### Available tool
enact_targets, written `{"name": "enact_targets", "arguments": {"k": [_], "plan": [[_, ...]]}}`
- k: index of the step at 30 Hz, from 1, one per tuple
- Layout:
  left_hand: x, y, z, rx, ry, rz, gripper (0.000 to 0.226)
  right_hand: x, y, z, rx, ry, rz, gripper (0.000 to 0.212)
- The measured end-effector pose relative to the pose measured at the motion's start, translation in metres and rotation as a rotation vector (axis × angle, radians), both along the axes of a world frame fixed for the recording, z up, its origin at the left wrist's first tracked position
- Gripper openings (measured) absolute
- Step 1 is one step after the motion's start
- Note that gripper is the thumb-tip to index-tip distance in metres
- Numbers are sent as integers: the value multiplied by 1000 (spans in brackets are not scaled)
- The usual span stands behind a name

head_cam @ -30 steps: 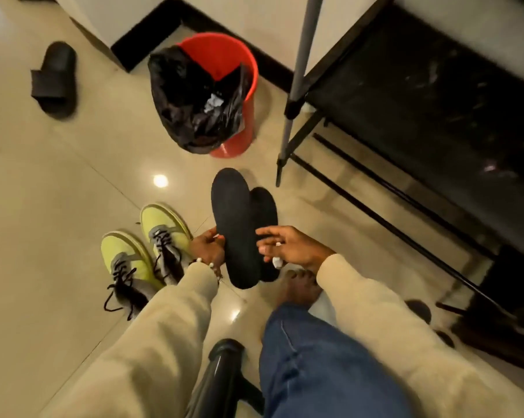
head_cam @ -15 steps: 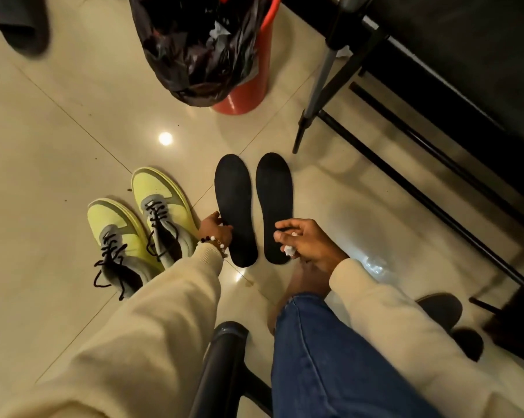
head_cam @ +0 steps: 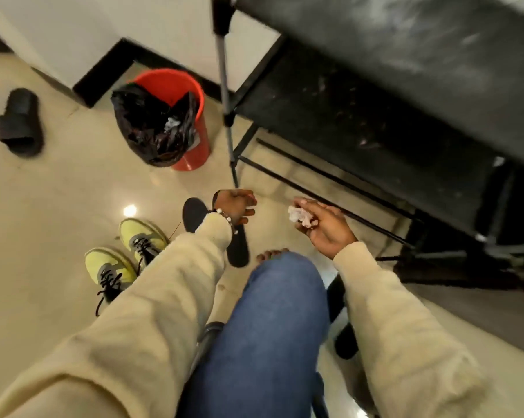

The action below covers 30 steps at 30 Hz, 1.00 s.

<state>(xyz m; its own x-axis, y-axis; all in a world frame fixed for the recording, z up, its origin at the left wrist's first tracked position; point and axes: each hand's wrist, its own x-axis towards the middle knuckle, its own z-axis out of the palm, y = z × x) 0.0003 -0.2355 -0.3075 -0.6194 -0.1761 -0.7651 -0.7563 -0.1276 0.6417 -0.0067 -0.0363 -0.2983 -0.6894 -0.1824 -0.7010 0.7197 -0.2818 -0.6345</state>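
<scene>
Two black insoles lie side by side on the tiled floor, the left insole (head_cam: pixel 192 215) and the right insole (head_cam: pixel 238 249), both partly hidden behind my left wrist. My left hand (head_cam: pixel 237 207) hovers above them with loosely curled fingers and holds nothing. My right hand (head_cam: pixel 325 229) is raised to the right, palm up, and pinches a crumpled white tissue (head_cam: pixel 297 215). A pair of yellow-green sneakers (head_cam: pixel 125 254) with black laces stands to the left of the insoles. My bare toes (head_cam: pixel 271 254) show just past my blue-jeaned knee.
A red bin (head_cam: pixel 191 116) with a black bag (head_cam: pixel 152 125) stands ahead. A black slide sandal (head_cam: pixel 19 122) lies far left. A grey tripod leg (head_cam: pixel 227 116) and a black table frame (head_cam: pixel 360 116) stand ahead and to the right. A chair armrest (head_cam: pixel 208 333) shows below.
Both hands have let go of the insoles and lifted; the insoles stay flat on the floor. The right hand turned palm up with the tissue. The view tilted upward.
</scene>
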Motion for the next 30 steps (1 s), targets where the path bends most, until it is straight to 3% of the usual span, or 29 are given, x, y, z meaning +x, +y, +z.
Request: {"name": "enact_targets", "arguments": {"k": [5,10,14,18,22,27,30], "plan": [[-6,78,102,-34,227,-230,15,40,86,95,-194,128,-194,34],[8,162,162,-53,351,-446,13,95,191,143,-42,263,-349,32],[27,223,173,-57,367,-636,13,123,272,147,245,233,-637,20],[40,268,166,-43,317,-690,14,123,329,135,783,182,-765,23],[43,301,151,-42,257,-639,12,106,367,118,1115,119,-644,13],[44,323,127,-57,200,-626,14,89,377,98,1267,218,-215,47],[47,326,112,-72,166,-621,15,94,370,92,1284,351,-210,59]]}}
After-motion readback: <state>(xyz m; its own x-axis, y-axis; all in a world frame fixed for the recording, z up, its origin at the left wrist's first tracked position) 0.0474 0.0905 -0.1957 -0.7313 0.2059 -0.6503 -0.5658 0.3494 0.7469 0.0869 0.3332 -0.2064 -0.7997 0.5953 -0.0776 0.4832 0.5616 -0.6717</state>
